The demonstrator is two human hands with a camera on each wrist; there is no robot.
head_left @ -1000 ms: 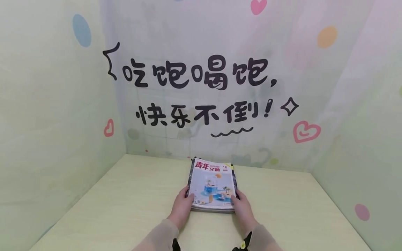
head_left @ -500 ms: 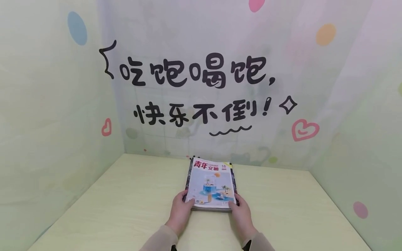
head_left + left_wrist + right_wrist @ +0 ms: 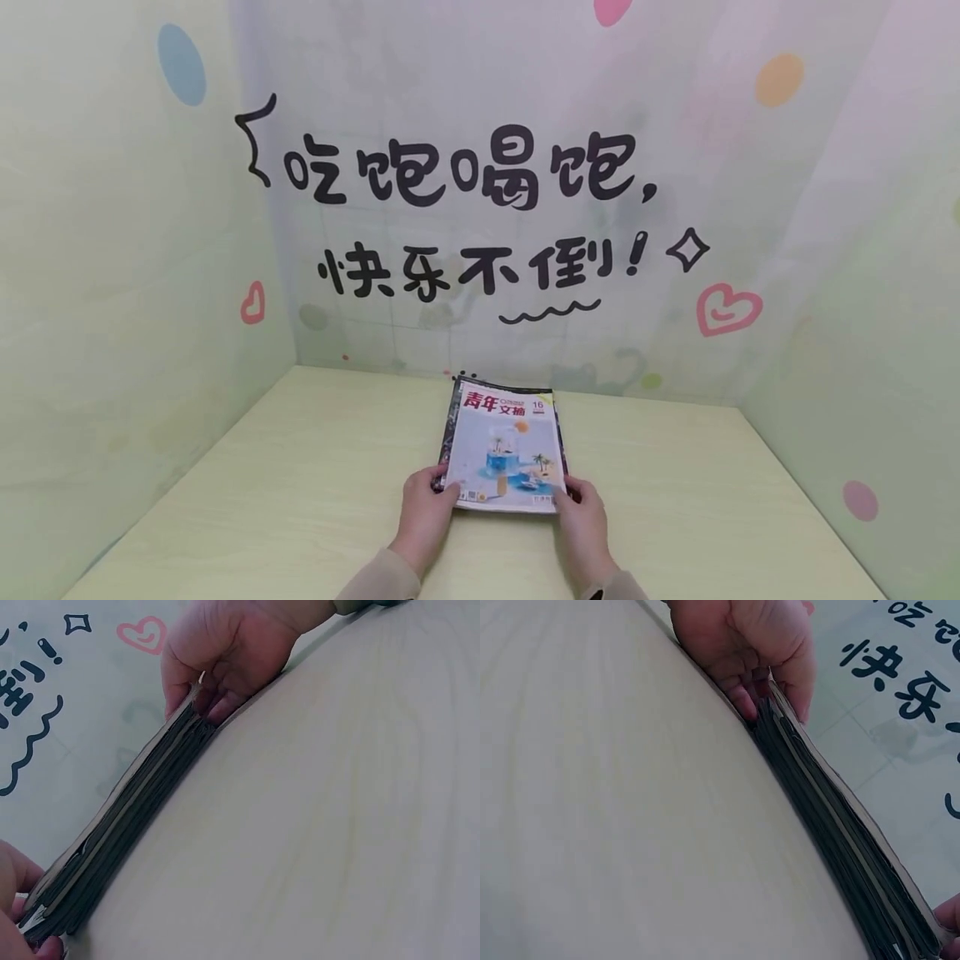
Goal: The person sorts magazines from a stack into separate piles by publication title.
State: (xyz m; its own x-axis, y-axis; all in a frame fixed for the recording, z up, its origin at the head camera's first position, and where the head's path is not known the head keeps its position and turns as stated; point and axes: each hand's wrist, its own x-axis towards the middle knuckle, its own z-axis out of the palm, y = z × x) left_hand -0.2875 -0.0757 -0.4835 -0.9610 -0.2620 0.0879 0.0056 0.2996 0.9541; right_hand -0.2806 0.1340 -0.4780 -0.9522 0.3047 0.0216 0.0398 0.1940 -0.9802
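A stack of magazines lies flat on the table, a magazine with a pale blue beach-scene cover (image 3: pixel 510 450) on top. Dark-covered magazines (image 3: pixel 452 421) show beneath it along the far and left edges. My left hand (image 3: pixel 426 510) grips the near left corner, thumb on the cover and fingers at the side. At the near right corner my right hand (image 3: pixel 583 521) holds the stack the same way. Both wrist views show the layered page edges (image 3: pixel 142 802) between the hands, with fingertips at the lowest layers beside the tabletop.
The pale wood-grain table (image 3: pixel 300 483) spreads out on both sides of the stack. A printed back wall (image 3: pixel 412 350) with black lettering rises close behind the magazines. Side walls (image 3: pixel 127 333) enclose the table at left and right.
The top magazine has slid slightly toward me, baring a dark strip at the far edge and covering the stack's near edge. Both hands have come a little nearer, still gripping the corners.
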